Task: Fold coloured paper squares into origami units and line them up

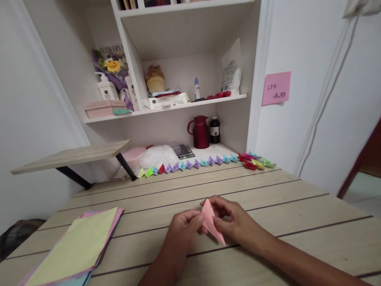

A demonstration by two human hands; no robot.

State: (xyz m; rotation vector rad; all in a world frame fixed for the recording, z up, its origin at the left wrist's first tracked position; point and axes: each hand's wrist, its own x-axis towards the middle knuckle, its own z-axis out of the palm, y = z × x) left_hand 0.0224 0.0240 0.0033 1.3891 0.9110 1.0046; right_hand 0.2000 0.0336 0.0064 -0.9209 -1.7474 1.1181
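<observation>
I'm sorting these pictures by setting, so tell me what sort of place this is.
Probably a room in a home, perhaps a study corner: a desk stands against white shelves, where a plush toy and a pump bottle sit.

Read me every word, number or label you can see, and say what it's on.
"FLOWERS S": backing behind the yellow flower.
"250": pink note; handwriting beneath unclear.
Too small or blurred: labels on pump bottle, neighbouring bottle, white packet, blue-capped bottle, white bag, dark bottle.
</observation>
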